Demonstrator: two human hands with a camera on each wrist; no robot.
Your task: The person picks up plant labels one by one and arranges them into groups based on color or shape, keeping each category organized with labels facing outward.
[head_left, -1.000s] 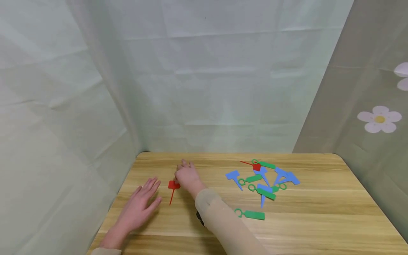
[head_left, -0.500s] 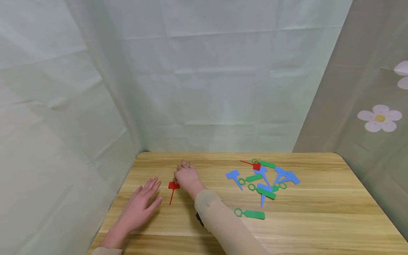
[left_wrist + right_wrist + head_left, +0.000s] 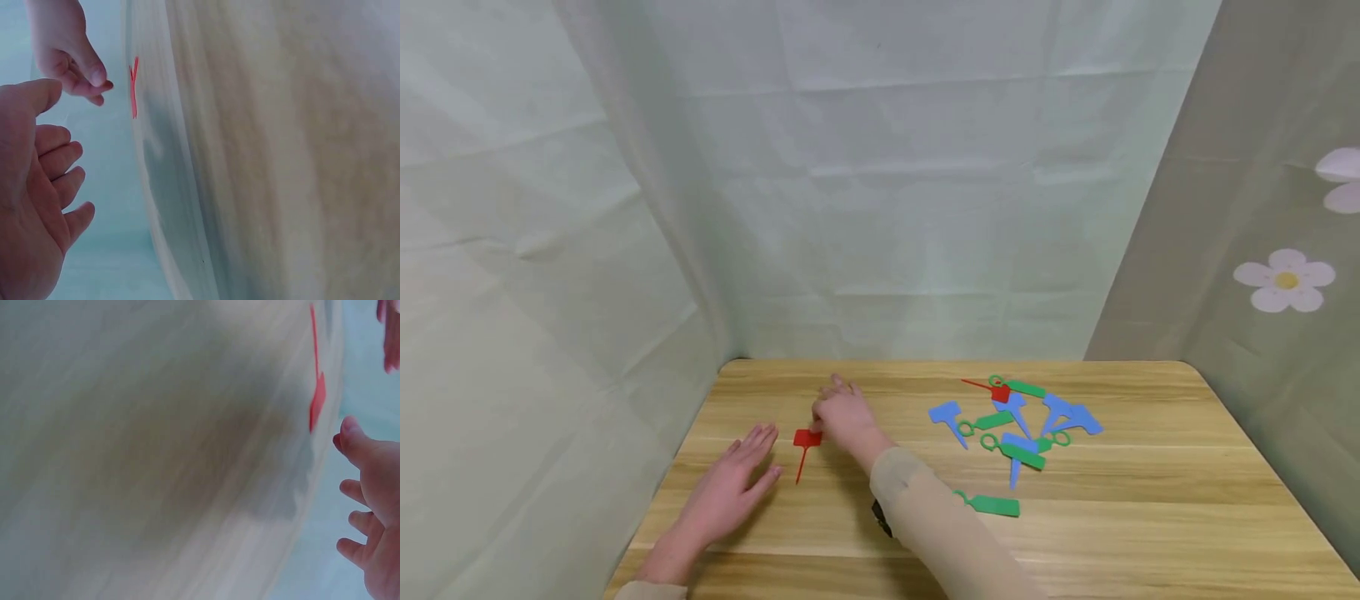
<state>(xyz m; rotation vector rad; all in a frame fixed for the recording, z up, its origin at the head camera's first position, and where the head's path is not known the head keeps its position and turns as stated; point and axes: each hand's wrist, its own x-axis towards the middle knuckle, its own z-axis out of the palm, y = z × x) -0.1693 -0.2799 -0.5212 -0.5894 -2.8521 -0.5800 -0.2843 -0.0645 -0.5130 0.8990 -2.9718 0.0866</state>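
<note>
A red plant label [image 3: 805, 437] with a flat head and a thin stem lies on the wooden table, its stem toward the person. My right hand [image 3: 846, 421] hovers at the label's right corner, thumb and index tips together and the other fingers loose. In the right wrist view, a small gap separates the right thumb [image 3: 356, 444] from the red label [image 3: 317, 403]. My left hand [image 3: 726, 487] is left of the label, fingers spread and relaxed, holding nothing. The left wrist view shows the relaxed left hand [image 3: 31, 187] below the right hand [image 3: 65, 53].
Right of the right arm, several blue T-shaped labels [image 3: 946, 412] and green ring-ended labels [image 3: 994, 505] lie scattered, some overlapping. Another red label [image 3: 1000, 392] lies at their back. Pale curtains [image 3: 887, 208] surround the table [image 3: 1150, 533] at the back and sides.
</note>
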